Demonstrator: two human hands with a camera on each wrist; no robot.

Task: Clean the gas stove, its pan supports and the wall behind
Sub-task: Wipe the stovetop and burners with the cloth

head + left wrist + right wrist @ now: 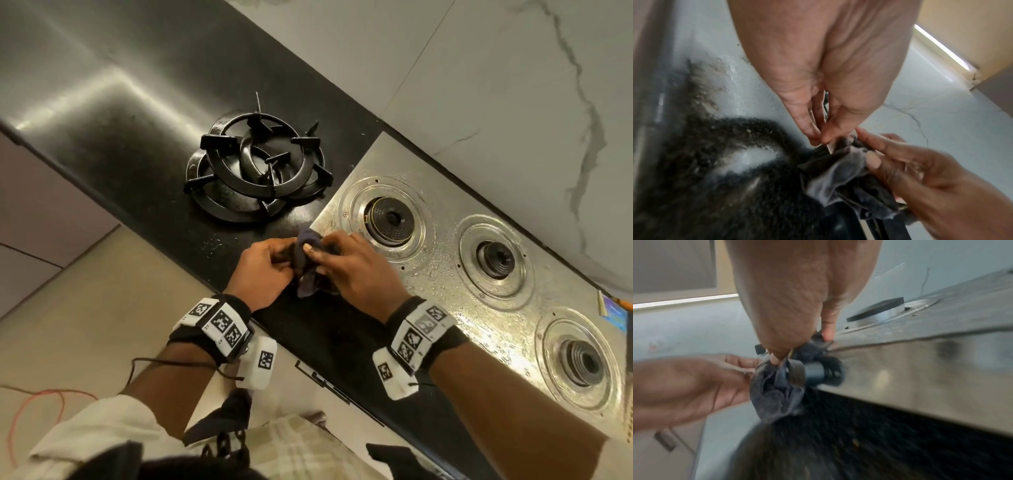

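Observation:
A crumpled dark blue-grey cloth point(308, 246) is held between both hands at the front left corner of the steel gas stove point(442, 274). My left hand point(293, 255) pinches one side of the cloth point(838, 178). From the other side my right hand point(313, 253) grips it with curled fingers, the cloth point(774, 391) hanging just in front of a dark stove knob point(818, 374). Three bare burners show on the wet stove top. Black pan supports point(253, 168) lie stacked on the black counter point(137, 154) to the left. The pale marble-tiled wall point(479, 85) runs behind.
A blue packet point(616, 315) sits at the stove's far right edge. Water drops lie on the counter near the stack. A black drawer handle point(322, 377) shows under the counter's front edge. A red cable point(34, 404) lies on the floor at the left.

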